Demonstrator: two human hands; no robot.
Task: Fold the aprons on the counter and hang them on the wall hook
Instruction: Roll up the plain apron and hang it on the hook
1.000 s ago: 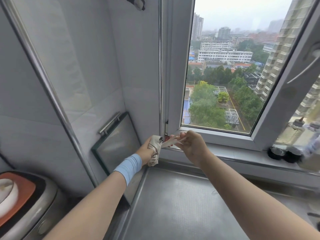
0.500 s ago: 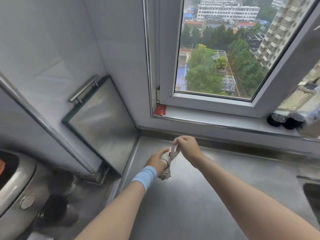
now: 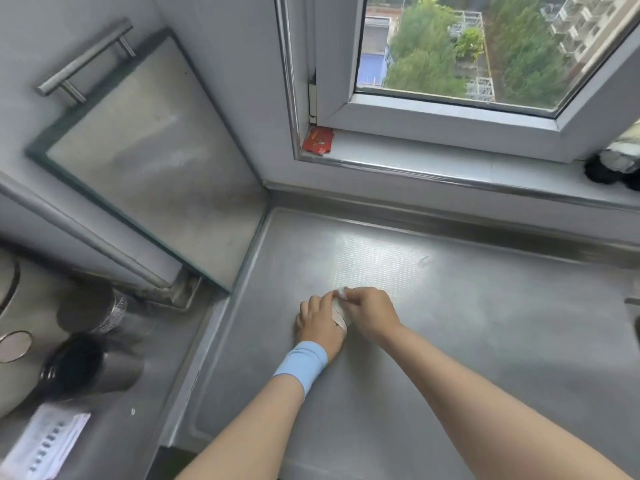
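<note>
Both hands meet low over the steel counter (image 3: 450, 341), working one small, tightly bundled pale apron (image 3: 338, 315) between them. The left hand (image 3: 320, 323), with a blue band (image 3: 300, 364) at its wrist, is clenched over the bundle and presses it against the counter; the right hand (image 3: 370, 311) pinches what looks like a strap end at the top of the bundle, so each grip is grasping the cloth. The bundle is mostly hidden under the fingers, so how neat the fold is cannot be told. The step in hand seems to be securing the folded apron with its strap. To do it well, I would judge that the left palm should keep the layers flat and pinned while the right draws the strap snug around the roll and tucks the end under, leaving a loop free for a hook. Pulling too hard could skew the roll; too loose and it may open when lifted. No hook shows in this view. By count: one apron visible, two hands, one wristband, one red packet (image 3: 318, 141) on the sill, one framed panel (image 3: 152, 161) leaning at the wall, one bar handle (image 3: 86, 57), and two dark cups (image 3: 86, 368) on the left.
</note>
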